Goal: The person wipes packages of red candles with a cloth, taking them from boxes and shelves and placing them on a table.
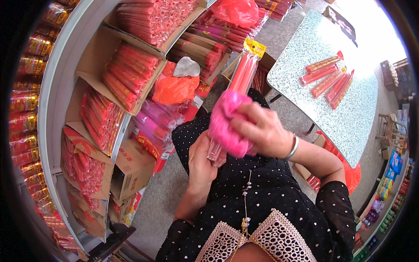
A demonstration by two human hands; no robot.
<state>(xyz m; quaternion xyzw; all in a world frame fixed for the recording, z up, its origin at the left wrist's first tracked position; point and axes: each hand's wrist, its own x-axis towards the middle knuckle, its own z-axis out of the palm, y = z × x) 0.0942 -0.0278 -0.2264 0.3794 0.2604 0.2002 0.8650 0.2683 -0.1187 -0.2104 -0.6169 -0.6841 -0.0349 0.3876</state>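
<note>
My left hand (203, 162) is closed round the lower end of a clear plastic pack of long red candles (243, 75). The pack points up and away from me, with a yellow header card (255, 47) at its far end. Bunched in my right hand (261, 131) is a bright pink cloth (224, 131), pressed over the pack's middle. The cloth hides that stretch of the pack and some of my right fingers. A slight blur lies on the right hand and cloth.
Shelves (114, 153) on the left hold open cardboard boxes full of red sticks. An orange plastic bag (175, 89) lies beside them. On the right stands a speckled light table (301, 54) bearing several red packs (325, 85). A closed carton (131, 168) sits low on the left.
</note>
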